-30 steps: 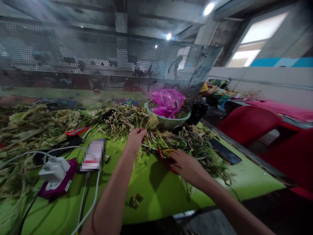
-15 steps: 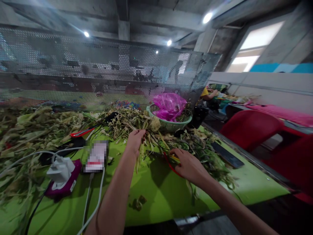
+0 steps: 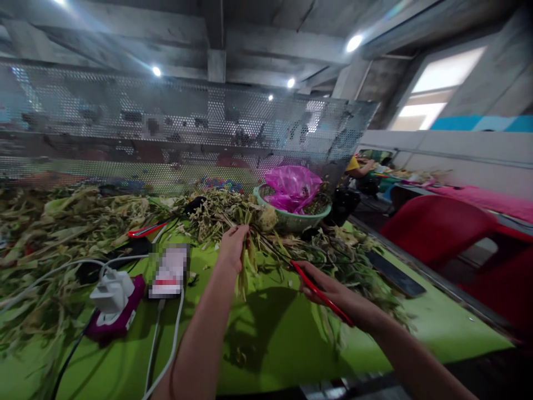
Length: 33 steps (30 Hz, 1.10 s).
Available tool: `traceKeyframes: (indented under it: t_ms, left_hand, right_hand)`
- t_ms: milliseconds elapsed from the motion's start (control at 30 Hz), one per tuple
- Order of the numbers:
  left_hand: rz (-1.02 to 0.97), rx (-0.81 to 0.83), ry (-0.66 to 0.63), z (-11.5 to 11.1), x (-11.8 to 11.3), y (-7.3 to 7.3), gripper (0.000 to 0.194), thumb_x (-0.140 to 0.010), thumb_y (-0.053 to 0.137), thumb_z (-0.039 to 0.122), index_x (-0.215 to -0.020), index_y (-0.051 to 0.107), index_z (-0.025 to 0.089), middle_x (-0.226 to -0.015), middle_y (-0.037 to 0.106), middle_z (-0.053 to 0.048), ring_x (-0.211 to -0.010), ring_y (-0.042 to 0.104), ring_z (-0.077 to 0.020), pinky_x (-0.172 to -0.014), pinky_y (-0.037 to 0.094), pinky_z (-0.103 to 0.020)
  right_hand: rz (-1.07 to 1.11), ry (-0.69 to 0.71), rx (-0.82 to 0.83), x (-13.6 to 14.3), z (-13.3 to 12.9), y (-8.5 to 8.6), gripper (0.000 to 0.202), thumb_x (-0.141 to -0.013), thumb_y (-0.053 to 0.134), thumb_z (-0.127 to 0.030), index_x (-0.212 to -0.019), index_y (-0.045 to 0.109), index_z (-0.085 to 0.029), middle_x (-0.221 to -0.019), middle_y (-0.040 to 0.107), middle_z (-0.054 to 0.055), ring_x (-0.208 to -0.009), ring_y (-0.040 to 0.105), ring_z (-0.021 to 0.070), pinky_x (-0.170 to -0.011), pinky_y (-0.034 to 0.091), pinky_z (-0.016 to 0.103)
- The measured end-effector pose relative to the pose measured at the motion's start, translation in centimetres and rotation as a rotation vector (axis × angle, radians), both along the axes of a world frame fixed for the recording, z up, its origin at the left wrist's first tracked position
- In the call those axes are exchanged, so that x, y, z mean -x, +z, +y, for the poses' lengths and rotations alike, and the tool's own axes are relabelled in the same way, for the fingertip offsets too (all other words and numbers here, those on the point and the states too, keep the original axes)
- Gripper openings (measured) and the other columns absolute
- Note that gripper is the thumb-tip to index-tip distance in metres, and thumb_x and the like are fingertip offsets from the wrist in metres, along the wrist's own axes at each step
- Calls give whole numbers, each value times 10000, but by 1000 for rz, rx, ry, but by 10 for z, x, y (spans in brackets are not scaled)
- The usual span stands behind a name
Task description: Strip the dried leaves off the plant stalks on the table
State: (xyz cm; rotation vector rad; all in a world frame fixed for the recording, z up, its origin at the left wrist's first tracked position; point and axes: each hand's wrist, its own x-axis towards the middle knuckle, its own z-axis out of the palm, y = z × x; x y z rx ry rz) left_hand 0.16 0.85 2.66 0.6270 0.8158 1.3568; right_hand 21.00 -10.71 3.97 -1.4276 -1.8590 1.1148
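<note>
Near the middle of the green table, my left hand (image 3: 234, 246) is closed on a bunch of dried plant stalks (image 3: 245, 272), whose pale ends hang down below the fingers. To the right, my right hand (image 3: 322, 286) grips a red-handled tool (image 3: 322, 294), tilted with one end toward the stalks. It looks like a cutter or scissors; its far end is hard to make out. Behind the hands, a green basket (image 3: 291, 219) holds a pink plastic bag (image 3: 291, 186) and dry plant bits.
Plant heaps (image 3: 62, 222) cover the left and back. A phone (image 3: 169, 272) with cables, a purple power strip (image 3: 116, 316) and another red tool (image 3: 145, 229) lie left. A dark phone-like slab (image 3: 393, 273) lies right, near red chairs (image 3: 437, 228). Behind stands a perforated screen (image 3: 187, 133).
The red tool in my right hand has turned, and more of its handle now shows across the fingers. My left hand still holds the stalks. The whole view has shifted slightly.
</note>
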Motion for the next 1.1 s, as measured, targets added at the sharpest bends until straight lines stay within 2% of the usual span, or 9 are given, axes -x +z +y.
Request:
traceKeyframes:
  t_ms: [67, 133, 200, 300, 533, 700, 1100]
  left_hand:
    - [0, 10, 0, 1, 0, -1, 184, -583, 685, 246, -662, 555, 143, -464, 482, 72, -386, 413, -48, -428, 344, -190]
    - [-4, 11, 6, 1, -1, -1, 196, -577, 692, 252, -671, 564, 137, -485, 500, 66, -401, 431, -46, -436, 354, -187]
    - [-3, 10, 8, 2, -1, -1, 206, -567, 699, 255, -671, 572, 132, -504, 517, 58, -416, 445, -46, -444, 363, -186]
    - [6, 6, 6, 2, -3, -2, 223, -548, 714, 261, -677, 586, 132, -521, 533, 50, -433, 465, -53, -452, 374, -191]
    - [-10, -23, -19, -5, -9, 1, 212, -546, 708, 270, -660, 589, 136, -493, 514, 57, -417, 447, -64, -440, 369, -206]
    - [-13, -14, -32, -7, -10, 2, 227, -547, 712, 271, -696, 607, 136, -530, 556, 42, -432, 476, -75, -471, 401, -225]
    - [-79, -48, -17, -2, -13, -6, 267, -518, 745, 286, -689, 605, 136, -590, 579, 29, -491, 516, -81, -511, 419, -225]
  right_hand:
    - [54, -17, 5, 8, 2, 1, 531, -790, 589, -490, -1264, 492, -270, -1129, 571, 54, -1009, 531, 236, -866, 428, 342]
    - [120, -53, 35, 16, 5, -1, 494, -794, 579, -513, -1225, 525, -279, -1021, 576, 41, -827, 535, 185, -711, 446, 288]
    - [198, -83, 86, 22, 8, -4, 461, -799, 576, -523, -1193, 547, -283, -890, 548, 21, -678, 482, 136, -585, 404, 243]
    - [323, -113, 135, 30, 14, -9, 435, -800, 586, -522, -1139, 579, -250, -729, 454, -10, -575, 401, 99, -506, 338, 220]
    - [537, -62, 163, 42, 24, -19, 390, -841, 538, -507, -1103, 573, -220, -671, 434, -21, -514, 397, 85, -434, 311, 206]
    - [651, -42, 150, 50, 29, -28, 356, -866, 505, -489, -1081, 568, -212, -630, 403, -35, -478, 360, 76, -407, 296, 196]
    - [841, -86, 299, 63, 30, -25, 338, -847, 535, -497, -1012, 547, -203, -591, 357, -64, -436, 291, 41, -394, 237, 159]
